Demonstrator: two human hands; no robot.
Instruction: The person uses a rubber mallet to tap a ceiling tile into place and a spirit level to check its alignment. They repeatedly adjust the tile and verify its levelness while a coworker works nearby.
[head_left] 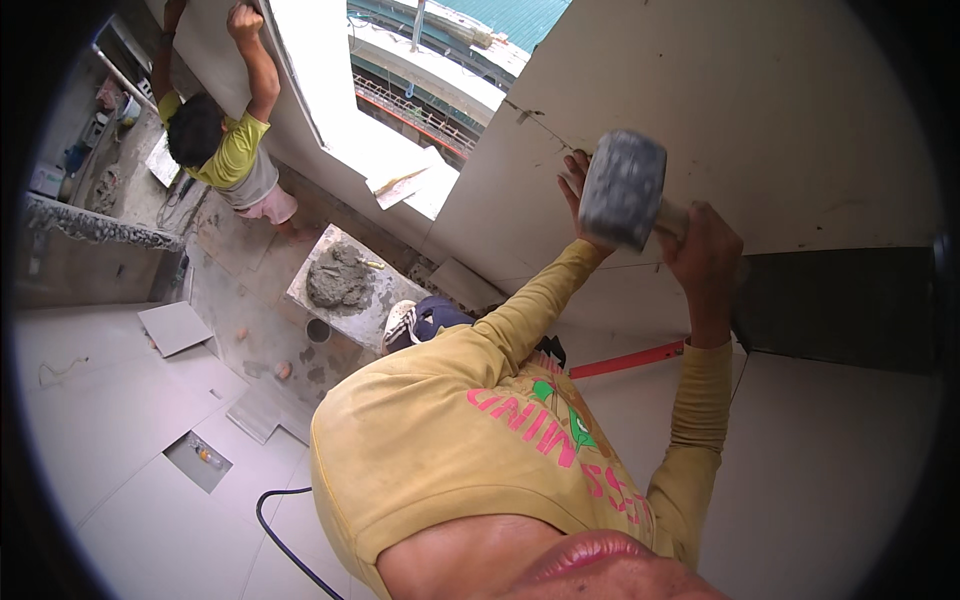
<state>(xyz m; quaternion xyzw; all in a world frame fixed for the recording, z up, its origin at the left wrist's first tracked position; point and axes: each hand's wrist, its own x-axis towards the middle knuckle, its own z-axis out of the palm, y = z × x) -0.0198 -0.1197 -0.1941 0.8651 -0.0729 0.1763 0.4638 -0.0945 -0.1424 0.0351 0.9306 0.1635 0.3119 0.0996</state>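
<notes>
My right hand (705, 255) is closed around the short handle of a rubber mallet (622, 188). The mallet's big dark grey head is scuffed with pale marks and held up in front of the wall. Behind it, my left hand (574, 182) rests with fingers stretched out against a large cream wall tile (740, 100); the mallet head hides part of that palm. A thin joint with small dark marks runs down the tile surface near my left fingertips. Below my right hand, a red straight bar (625, 360) leans by the wall.
A dark untiled strip (840, 310) lies right of my right hand. Grey mortar (340, 278) sits on a pale platform (375, 325) near my shoe. Another person (225, 150) reaches up the wall beside the window opening (330, 90). Loose tiles (175, 328) and a black cable (275, 525) are at left.
</notes>
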